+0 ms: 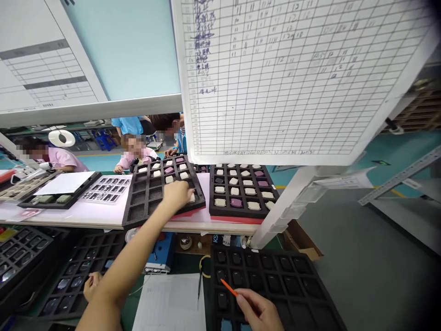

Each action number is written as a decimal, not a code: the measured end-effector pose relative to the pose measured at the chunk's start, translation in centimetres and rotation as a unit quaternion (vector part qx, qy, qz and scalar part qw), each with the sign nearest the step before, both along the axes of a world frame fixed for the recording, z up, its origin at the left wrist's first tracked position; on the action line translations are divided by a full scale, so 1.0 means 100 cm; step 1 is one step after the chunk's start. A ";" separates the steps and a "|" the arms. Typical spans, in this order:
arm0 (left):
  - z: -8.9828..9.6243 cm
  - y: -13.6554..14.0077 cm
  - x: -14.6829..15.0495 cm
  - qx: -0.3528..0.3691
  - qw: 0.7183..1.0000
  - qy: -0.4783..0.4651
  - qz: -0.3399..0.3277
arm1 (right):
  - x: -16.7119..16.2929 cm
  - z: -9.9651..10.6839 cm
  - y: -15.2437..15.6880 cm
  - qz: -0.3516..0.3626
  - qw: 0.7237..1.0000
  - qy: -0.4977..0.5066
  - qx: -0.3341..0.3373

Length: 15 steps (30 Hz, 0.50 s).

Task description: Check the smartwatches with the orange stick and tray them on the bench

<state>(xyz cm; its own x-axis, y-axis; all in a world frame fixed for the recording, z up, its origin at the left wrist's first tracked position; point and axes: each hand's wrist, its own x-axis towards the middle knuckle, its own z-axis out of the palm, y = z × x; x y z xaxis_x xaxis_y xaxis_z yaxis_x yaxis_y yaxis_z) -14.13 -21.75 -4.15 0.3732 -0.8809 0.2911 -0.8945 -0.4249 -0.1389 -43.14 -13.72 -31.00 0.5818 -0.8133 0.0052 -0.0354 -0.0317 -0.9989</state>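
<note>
My left hand [177,195] stretches up to a black compartment tray [136,204] on the shelf. Its fingers are pinched at the tray's right side, on a pale rounded-square piece [192,198] partly hidden by them. White and purple pieces of the same shape fill the tray's right and far compartments; the left columns are bare. In my right hand [258,308] is a thin orange stick [229,288], pointing up and left. Below its tip lies a large black tray [330,308] holding black rounded-square parts [236,277], with blue pieces [226,324] at its near edge.
A second tray [237,212] of pale pieces stands right of the first. Another hand [91,285], apparently a co-worker's, rests by a lens tray [58,287] on the left. Paper [168,303] lies between trays. A chart board [303,92] hangs overhead. People work beyond the shelf.
</note>
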 end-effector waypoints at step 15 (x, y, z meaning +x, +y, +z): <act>-0.020 -0.014 -0.045 0.014 0.994 0.029 0.105 | -0.009 0.015 -0.007 -0.017 1.000 -0.009 0.002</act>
